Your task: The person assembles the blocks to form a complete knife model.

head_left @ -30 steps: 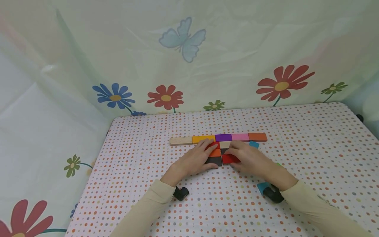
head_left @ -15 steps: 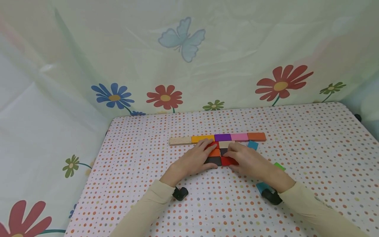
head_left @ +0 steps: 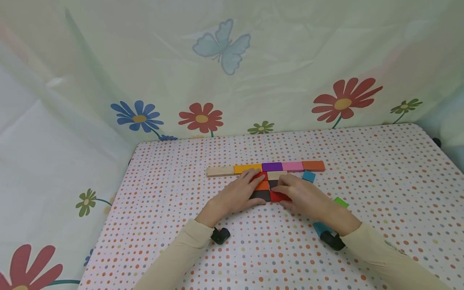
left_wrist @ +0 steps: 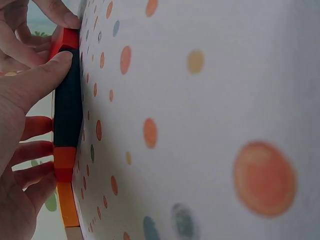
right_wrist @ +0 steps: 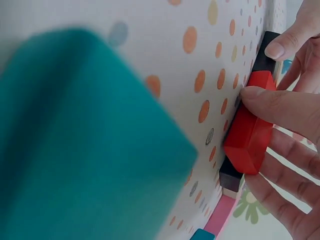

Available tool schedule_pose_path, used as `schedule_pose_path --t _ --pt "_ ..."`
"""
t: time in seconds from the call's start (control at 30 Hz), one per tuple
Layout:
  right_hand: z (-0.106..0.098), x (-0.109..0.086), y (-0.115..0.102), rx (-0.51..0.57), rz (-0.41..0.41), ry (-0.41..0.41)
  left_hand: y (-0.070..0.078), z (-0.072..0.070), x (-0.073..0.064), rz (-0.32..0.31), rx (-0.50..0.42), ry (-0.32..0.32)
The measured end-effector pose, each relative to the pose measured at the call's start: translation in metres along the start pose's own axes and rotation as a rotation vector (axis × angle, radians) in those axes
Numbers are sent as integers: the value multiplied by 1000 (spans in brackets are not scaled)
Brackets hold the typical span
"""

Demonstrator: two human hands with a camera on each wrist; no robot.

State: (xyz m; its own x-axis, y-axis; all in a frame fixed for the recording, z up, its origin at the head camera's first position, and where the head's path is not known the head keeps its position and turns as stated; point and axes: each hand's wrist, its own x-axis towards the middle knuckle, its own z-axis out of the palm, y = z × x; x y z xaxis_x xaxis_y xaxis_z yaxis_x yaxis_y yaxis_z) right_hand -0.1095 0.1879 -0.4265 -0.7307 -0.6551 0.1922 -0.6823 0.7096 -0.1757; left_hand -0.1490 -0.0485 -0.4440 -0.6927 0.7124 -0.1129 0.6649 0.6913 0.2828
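Right hand (head_left: 304, 195): sits slightly nearer than a second ago, so more of the pale block (head_left: 277, 175) and the green block (head_left: 341, 202) shows; it pinches the near red block (right_wrist: 250, 135), thumb on its near side, bent fingers at its far side
Left hand (head_left: 237, 193): much as a second ago; fingers loosely extended over the left blocks, thumb at the near edge of the near black block (head_left: 260, 196), gripping nothing tightly
Near red block: in the same place as before, at the right end of the near black block and seeming to touch it
Left stack: near black block nearest, then the orange block (head_left: 262, 185), then the far red block (left_wrist: 64, 175), partly under the left fingers
Right stack: near red block nearest, then the far black block (head_left: 273, 184), partly hidden by the right hand, then the pale block
Far row: unchanged, left to right the wood block (head_left: 220, 171), yellow block (head_left: 248, 168), purple block (head_left: 272, 166), pink block (head_left: 292, 166) and rust block (head_left: 313, 166)
Right side: the blue block (head_left: 309, 176) lies just nearer than the far row, the green block by the right forearm, the teal block (head_left: 320, 228) nearest, partly behind the wrist camera (head_left: 332, 241)
Table (head_left: 174, 173): a dotted cloth under all the blocks
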Motion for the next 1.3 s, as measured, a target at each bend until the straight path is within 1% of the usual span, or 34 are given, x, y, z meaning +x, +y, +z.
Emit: schedule_pose_path --t 0.27,0.33,0.47,0.57,0.7,0.9,1.03,1.17,1.3 --pt "0 0 -1 15 27 -7 1 -2 -1 2 0 0" --pt "-1 0 -1 44 44 -18 1 -1 -1 2 1 -1" --pt "-6 0 1 134 143 -17 1 -1 0 10 5 1" --pt "-10 1 4 156 197 8 1 -1 0 12 7 2" --pt "-9 2 8 142 192 16 1 -1 -1 4 8 -2" --pt "-5 4 8 147 179 17 1 -2 -2 1 19 5" --pt "-9 5 9 163 199 3 2 -4 -2 4 37 9" --pt "-19 -3 18 227 241 -8 4 -5 -1 2 48 1" --pt "-30 -18 36 281 232 -17 8 -5 0 -1 72 -4"
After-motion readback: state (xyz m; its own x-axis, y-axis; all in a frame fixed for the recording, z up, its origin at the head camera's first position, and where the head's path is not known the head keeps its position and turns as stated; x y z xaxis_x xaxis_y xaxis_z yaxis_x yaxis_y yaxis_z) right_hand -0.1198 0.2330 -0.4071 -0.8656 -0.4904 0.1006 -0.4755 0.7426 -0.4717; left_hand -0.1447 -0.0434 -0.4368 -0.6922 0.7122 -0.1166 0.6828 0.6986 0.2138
